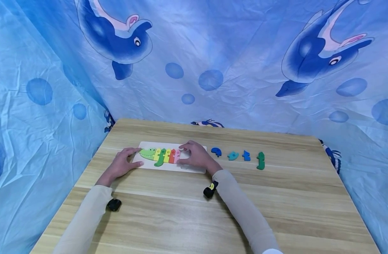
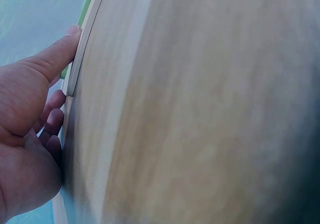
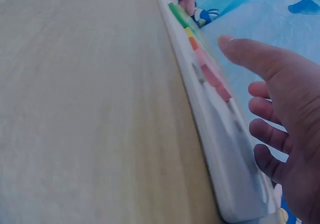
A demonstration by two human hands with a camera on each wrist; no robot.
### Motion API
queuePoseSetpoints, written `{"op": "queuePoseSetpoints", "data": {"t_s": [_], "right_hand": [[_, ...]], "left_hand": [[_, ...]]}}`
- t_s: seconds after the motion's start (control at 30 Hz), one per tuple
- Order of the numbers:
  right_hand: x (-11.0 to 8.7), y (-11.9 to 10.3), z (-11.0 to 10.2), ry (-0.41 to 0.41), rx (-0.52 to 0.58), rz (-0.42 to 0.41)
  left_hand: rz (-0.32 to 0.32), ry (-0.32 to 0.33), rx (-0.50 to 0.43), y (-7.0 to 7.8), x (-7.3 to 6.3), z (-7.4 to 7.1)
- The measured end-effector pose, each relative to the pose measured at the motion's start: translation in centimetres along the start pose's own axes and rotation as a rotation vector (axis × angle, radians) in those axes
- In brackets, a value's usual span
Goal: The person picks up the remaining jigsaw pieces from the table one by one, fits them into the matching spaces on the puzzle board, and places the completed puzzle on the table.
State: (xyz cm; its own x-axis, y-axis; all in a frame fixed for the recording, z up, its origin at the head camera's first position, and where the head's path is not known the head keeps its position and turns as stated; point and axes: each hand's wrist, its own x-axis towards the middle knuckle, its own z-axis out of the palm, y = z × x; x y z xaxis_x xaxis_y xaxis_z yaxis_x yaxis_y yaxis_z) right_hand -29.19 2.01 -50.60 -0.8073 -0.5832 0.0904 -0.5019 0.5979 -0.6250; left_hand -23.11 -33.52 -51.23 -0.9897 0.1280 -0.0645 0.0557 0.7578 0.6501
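Note:
My left hand rests at the left end of a white puzzle board, its thumb touching the edge in the left wrist view. On the board lies a partly assembled crocodile: a green head, yellow segments, a green leg segment, an orange-red segment and a pink segment. Over the board's right part is my right hand, thumb and fingers apart beside the pink segment. In the right wrist view nothing shows between its thumb and loosely curled fingers.
Right of the board lie several loose pieces: a dark blue curved one, a teal one, a blue one and a long green one. Blue dolphin-print cloth surrounds the wooden table.

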Motion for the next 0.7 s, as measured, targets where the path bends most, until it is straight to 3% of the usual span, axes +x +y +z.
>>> {"op": "queuePoseSetpoints", "data": {"t_s": [0.13, 0.37, 0.7], "right_hand": [[-0.4, 0.0, -1.0, 0.009, 0.002, -0.024], [-2.5, -0.6, -3.7, 0.039, 0.109, -0.051], [-7.1, -0.6, -7.9, 0.181, 0.102, -0.099]], "left_hand": [[-0.008, -0.006, 0.002, 0.1, 0.0, 0.0], [-0.014, -0.004, 0.011, 0.0, -0.2, 0.0], [-0.007, -0.003, 0.010, 0.1, 0.1, 0.2]]}}
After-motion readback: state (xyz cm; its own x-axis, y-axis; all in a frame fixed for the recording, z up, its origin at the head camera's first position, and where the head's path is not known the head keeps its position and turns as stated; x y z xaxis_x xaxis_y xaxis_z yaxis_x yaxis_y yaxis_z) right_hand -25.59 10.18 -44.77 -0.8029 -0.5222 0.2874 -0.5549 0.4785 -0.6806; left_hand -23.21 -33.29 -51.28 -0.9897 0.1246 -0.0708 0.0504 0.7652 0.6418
